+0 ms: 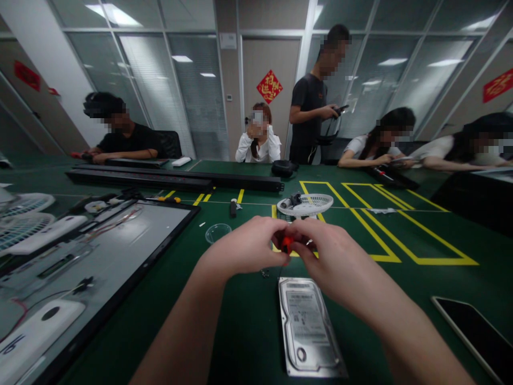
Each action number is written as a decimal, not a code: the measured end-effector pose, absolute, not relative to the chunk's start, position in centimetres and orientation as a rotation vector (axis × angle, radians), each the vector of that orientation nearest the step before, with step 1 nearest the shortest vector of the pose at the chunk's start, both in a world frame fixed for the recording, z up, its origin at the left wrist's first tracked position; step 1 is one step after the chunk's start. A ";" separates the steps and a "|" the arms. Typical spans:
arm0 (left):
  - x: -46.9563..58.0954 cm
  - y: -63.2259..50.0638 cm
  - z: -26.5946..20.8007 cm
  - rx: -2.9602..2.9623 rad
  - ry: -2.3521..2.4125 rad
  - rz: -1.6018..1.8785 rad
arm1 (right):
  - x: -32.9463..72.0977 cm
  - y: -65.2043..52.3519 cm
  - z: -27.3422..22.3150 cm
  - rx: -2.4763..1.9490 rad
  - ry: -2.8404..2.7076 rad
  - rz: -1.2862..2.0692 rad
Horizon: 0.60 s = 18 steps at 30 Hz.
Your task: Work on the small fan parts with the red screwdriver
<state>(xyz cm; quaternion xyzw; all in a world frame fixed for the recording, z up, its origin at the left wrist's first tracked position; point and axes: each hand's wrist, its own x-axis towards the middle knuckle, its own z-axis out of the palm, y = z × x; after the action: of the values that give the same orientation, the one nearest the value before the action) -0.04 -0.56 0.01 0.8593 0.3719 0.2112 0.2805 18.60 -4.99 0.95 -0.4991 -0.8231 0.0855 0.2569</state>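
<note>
Fingertips of the left hand [252,243] and right hand [331,243] close together around a small red-and-black object [287,244], mostly hidden. The hard disk drive [308,326] lies to their near side, long axis near-to-far, the right hand nearer, on a green table [246,331]; beyond, co-workers [310,101] and glass partitions [196,91].
</note>
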 end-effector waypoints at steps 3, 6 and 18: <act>0.0 -0.4 -0.3 2.208 0.993 0.540 | 18.4 -5.1 1.0 -1.385 -2.207 0.270; 0.1 -0.3 -0.4 2.162 1.000 0.543 | 18.3 -5.1 1.0 -1.404 -2.187 0.262; 0.1 -0.4 -0.3 2.201 1.023 0.553 | 18.2 -4.9 1.0 -1.397 -2.181 0.253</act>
<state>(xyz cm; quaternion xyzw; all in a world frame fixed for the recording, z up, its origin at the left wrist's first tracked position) 0.09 -0.36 -0.32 0.8377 0.3891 0.2103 0.3204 18.23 -4.93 0.98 -0.5174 -0.8078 0.0936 0.2663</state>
